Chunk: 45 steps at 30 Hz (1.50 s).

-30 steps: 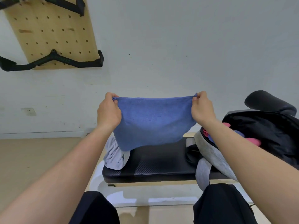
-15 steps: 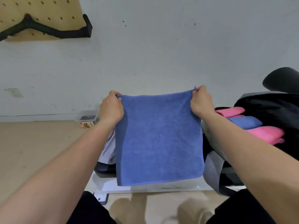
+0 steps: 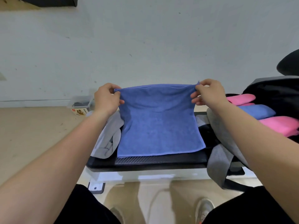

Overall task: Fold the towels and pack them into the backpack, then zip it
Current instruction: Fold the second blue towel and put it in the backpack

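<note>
Lowered, my square blue terry towel (image 3: pixel 159 123) now drapes onto the black padded bench (image 3: pixel 161 161); left hand (image 3: pixel 106 101) and right hand (image 3: pixel 208 92) pinch its far corners.

The backpack (image 3: pixel 275 92) runs off the right edge. The towel (image 3: pixel 158 120) hides much of the bench (image 3: pixel 161 160). The box (image 3: pixel 80 105) label is unreadable.

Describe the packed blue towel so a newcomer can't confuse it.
Find the open black backpack at the black padded bench's right end. The folded blue terry towel sits inside, sandwiched between two pink towels; the other blue towel is held spread out.
</note>
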Each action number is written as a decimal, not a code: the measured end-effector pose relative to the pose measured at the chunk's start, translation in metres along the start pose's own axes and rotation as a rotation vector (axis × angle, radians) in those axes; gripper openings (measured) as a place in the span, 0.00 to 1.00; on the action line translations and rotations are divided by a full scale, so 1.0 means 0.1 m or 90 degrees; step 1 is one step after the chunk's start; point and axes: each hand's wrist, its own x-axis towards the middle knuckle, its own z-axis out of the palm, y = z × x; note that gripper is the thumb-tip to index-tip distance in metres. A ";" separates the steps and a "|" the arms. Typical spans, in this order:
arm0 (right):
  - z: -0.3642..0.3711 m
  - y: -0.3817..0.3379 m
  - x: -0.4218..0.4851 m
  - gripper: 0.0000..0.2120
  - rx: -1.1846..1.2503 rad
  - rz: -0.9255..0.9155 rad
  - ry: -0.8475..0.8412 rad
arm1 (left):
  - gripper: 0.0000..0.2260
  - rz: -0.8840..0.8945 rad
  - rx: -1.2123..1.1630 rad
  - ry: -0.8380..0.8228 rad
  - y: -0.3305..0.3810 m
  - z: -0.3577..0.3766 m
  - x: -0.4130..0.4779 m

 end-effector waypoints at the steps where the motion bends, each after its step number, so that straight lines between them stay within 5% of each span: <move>1: -0.04 -0.01 -0.10 0.06 0.031 0.011 -0.024 | 0.09 -0.001 -0.020 0.002 0.00 -0.04 -0.09; 7: -0.18 0.14 -0.66 0.13 -0.028 0.075 -0.067 | 0.06 -0.018 -0.020 -0.044 -0.15 -0.25 -0.76; 13: -0.14 0.49 -0.96 0.02 -0.260 0.032 -0.096 | 0.03 -0.014 0.119 -0.034 -0.47 -0.20 -1.20; 27: -0.07 0.84 -1.18 0.03 -0.604 -0.135 -0.081 | 0.09 0.085 0.241 -0.168 -0.69 -0.16 -1.45; 33: 0.07 0.82 -1.36 0.07 -0.872 -0.235 -0.034 | 0.06 0.156 0.395 -0.112 -0.72 -0.11 -1.52; 36: 0.22 0.75 -1.35 0.12 -0.866 -0.343 0.002 | 0.08 0.124 0.440 -0.089 -0.68 -0.09 -1.52; 38: 0.36 0.71 -1.23 0.03 -0.778 -0.421 -0.055 | 0.09 0.095 0.428 -0.076 -0.65 -0.06 -1.50; 41: 0.64 0.67 -1.06 0.19 -0.655 -0.398 -0.224 | 0.09 0.052 0.348 -0.078 -0.67 -0.02 -1.44; 45: 0.90 0.80 -0.94 0.31 -0.677 -0.299 -0.352 | 0.11 0.027 0.323 -0.096 -0.68 -0.01 -1.41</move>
